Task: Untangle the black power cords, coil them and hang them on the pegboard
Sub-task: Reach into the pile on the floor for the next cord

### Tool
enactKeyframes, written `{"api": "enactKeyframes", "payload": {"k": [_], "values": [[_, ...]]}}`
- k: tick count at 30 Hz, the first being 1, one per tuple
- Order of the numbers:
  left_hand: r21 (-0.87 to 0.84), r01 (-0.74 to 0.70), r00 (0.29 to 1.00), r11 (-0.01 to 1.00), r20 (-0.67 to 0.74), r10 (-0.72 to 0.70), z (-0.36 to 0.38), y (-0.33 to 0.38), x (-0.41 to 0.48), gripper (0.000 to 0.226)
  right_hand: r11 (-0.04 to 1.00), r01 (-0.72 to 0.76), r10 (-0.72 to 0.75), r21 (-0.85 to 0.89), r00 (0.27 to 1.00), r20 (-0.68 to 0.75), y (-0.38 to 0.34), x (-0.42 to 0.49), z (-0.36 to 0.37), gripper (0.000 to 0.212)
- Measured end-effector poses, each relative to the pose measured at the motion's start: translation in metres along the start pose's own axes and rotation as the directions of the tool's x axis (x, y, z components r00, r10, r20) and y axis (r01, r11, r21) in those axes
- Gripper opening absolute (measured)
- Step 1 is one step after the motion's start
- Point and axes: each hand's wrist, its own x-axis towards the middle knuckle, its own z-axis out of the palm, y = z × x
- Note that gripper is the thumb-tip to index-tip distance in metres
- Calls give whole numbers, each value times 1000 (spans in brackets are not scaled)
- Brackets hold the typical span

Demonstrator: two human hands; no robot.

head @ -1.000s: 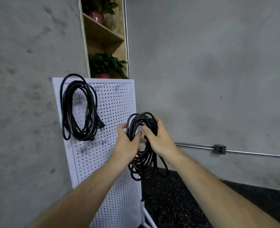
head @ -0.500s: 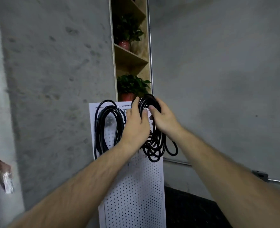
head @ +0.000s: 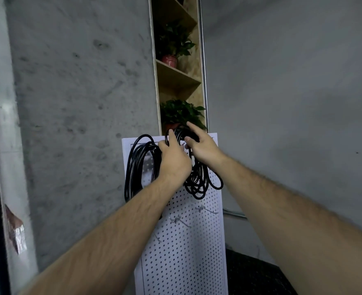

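A tall white perforated pegboard (head: 186, 252) stands upright against a rough grey concrete wall (head: 80, 103). Both hands are raised to the pegboard's upper right part, and between them is a coil of black power cord (head: 199, 184). The left hand (head: 174, 161) is seen from the back, its fingers wrapped round the top of the loops and its thumb pointing up. The right hand (head: 204, 150) is just to the right of it and grasps the same bundle near the pegboard's top edge. Its thumb is against the strands and its forefinger is stretched upward past the edge. The coil's lower loops hang loose in front of the pegboard's face, below the two hands. The hands hide whether the coil sits on a hook.

A second coil of black cord (head: 137, 167) hangs at the pegboard's upper left corner, its long loops running down the left edge. The left forearm crosses its bottom.

Lower on the pegboard's face, two bare metal hooks (head: 181, 220) (head: 205, 209) stick out.

Directly above the pegboard, a narrow wooden shelf unit (head: 178, 75) is set into the wall. A leafy green plant in a red pot (head: 173, 43) stands on an upper shelf, and another leafy plant (head: 180, 112) sits just over the pegboard's top edge. A dark speckled floor (head: 252, 271) shows at the pegboard's lower right.
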Motion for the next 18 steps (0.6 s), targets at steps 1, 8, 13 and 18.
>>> {"api": "enactKeyframes", "payload": {"k": [1, 8, 13, 18], "values": [[-1, 14, 1000, 1000, 2, -14, 2, -3, 2, 65, 1000, 19, -19, 2, 1000, -2, 4, 1, 3, 53], [197, -36, 999, 980, -27, 42, 22, -31, -3, 81, 995, 51, -53, -91, 999, -14, 35, -4, 24, 53], [322, -113, 992, 940, -11, 123, 31, -50, -20, 88, 978, 77, -71, -192, 997, 40, 52, -16, 23, 59], [411, -164, 982, 897, -15, 186, 42, -65, -39, 75, 879, 191, -164, -436, 982, 98, 56, -56, 9, 52]]}}
